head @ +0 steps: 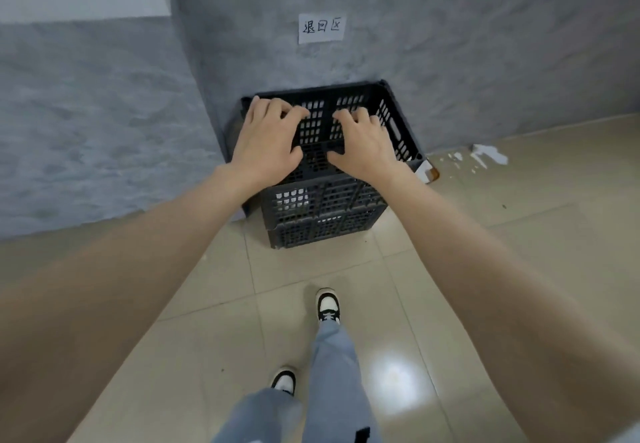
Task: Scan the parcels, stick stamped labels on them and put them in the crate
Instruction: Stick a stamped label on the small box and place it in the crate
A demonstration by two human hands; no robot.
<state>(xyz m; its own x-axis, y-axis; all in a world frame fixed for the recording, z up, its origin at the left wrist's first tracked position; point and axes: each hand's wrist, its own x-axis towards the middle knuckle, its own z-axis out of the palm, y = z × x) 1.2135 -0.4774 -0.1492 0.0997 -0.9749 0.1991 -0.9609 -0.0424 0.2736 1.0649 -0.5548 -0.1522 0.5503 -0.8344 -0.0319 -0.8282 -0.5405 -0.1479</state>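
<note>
Here the black crate (322,214) stands on the floor (485,269), its back against the grey wall (485,61). Over its open top lie the left hand (266,141) and right hand (363,141), side by side, fingers spread and loosely bent, grasping nothing. Above the crate a paper sign (321,28) is stuck to the wall. In front of the crate are the person's shoes (329,305).
</note>
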